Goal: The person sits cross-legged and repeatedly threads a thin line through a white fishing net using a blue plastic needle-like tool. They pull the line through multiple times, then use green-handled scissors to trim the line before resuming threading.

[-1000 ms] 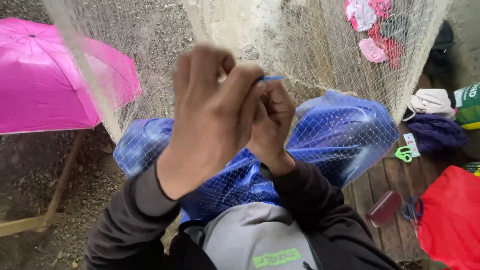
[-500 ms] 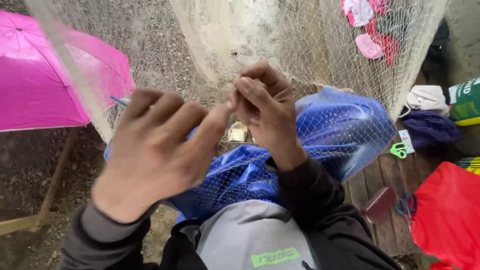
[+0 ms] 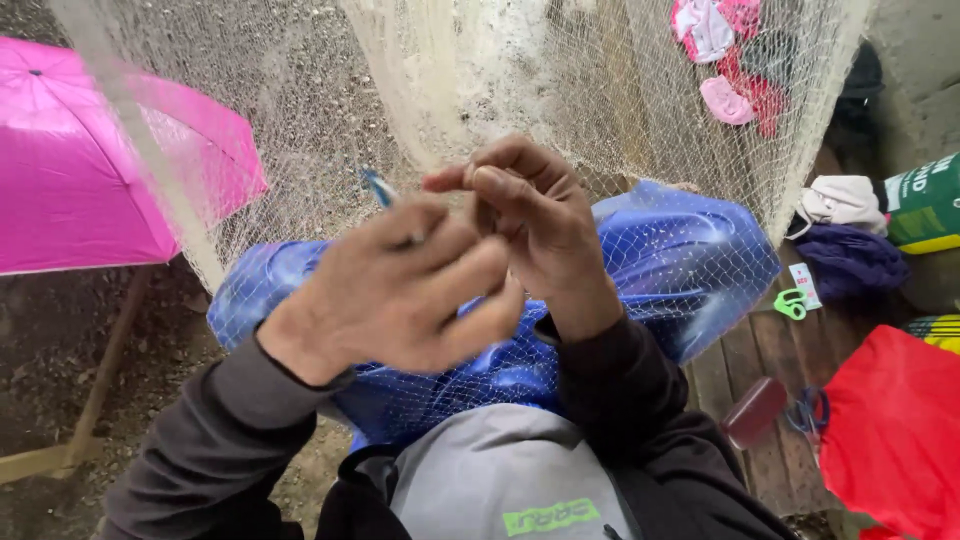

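Hanging right in front of the person is a pale fishing net [image 3: 560, 90], and that's what both hands are on. The right hand [image 3: 540, 225] is up against the mesh with thumb and forefinger pinched shut on a bit of the netting, other fingers curled in. Just left of it and touching it, the left hand [image 3: 400, 300] is closed in a loose fist around a thin blue tool [image 3: 378, 188], whose tip pokes up out of the fist and sits right at the mesh; can't tell exactly what kind of tool it is. Behind the net, under the hands, there's a shiny blue sheet [image 3: 680, 250]. Off to the net's left is a pink umbrella [image 3: 90, 170]. To its right, on wooden planks [image 3: 760, 350], lie small green scissors [image 3: 792, 303] and a red cloth [image 3: 890, 430].
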